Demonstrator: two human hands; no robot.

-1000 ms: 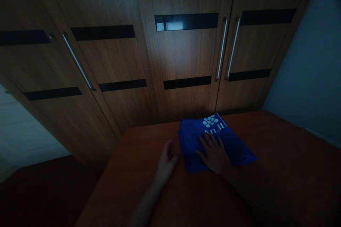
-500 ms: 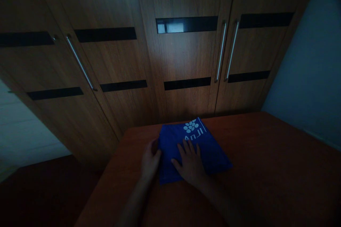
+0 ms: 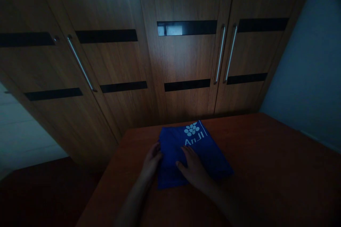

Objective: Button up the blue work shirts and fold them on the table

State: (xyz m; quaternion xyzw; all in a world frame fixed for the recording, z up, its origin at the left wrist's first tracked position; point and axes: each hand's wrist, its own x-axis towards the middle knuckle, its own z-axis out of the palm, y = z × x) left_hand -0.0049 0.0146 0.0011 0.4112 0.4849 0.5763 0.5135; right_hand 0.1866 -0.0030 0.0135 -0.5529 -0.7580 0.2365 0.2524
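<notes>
Lower centre: I'd call the blue cloth [image 3: 209, 156] mostly flattened, remainder unclear; left hand [image 3: 151, 160] edge-side (can't tell grip), right hand [image 3: 193, 166] atop, unclenched.

Bag [image 3: 173, 150]: laid on table [image 3: 266, 149], beneath right hand [image 3: 194, 168].
Left hand [image 3: 151, 161]: placed beside bag's left edge.
Wardrobe [image 3: 186, 60]: set beyond hands.
</notes>
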